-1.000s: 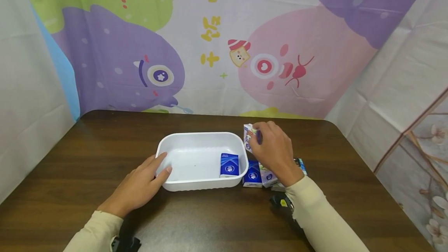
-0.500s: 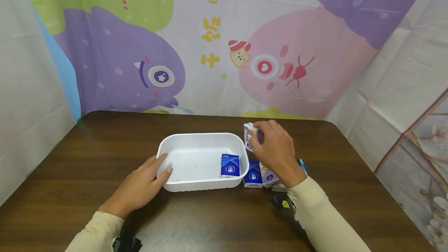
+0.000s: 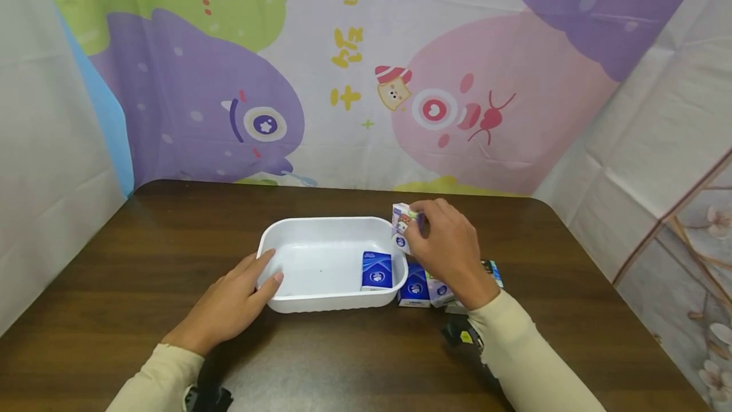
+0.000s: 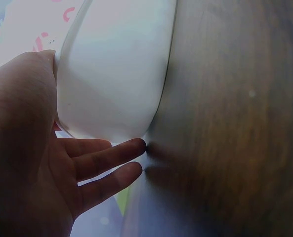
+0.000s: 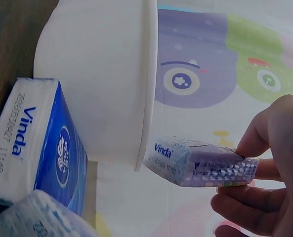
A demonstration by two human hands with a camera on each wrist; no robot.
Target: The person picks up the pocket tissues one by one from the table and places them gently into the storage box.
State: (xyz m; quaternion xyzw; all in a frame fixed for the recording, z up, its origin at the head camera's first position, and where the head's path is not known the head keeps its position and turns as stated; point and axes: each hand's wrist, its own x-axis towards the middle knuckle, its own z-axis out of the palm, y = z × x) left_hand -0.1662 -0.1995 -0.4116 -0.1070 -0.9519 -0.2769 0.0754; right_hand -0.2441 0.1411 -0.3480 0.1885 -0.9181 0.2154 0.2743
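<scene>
My right hand [image 3: 448, 243] pinches a small white-and-purple pocket tissue pack [image 3: 403, 224] between thumb and fingers. The pack is upright at the right rim of a white plastic tray [image 3: 320, 301]. In the right wrist view the "Vinda" end of this pack [image 5: 186, 165] points at the tray rim. My left hand [image 3: 231, 297] rests against the tray's left end, thumb and forefinger at the rim. Seen from the left wrist, its other fingers [image 4: 109, 163] extend loosely along the outer wall. A blue tissue pack [image 3: 377, 271] lies inside the tray at the right.
Just right of the tray, on the dark wooden table [image 3: 320, 361], lie another blue tissue pack [image 3: 414, 288] and a light purple one [image 3: 439, 292]. More packs are partly hidden under the right wrist. A cartoon-printed cloth [image 3: 343, 145] hangs behind the table.
My right hand has brought the purple-and-white tissue pack slightly left, so it now overlaps the tray's right rim. The left hand and the tray have stayed put.
</scene>
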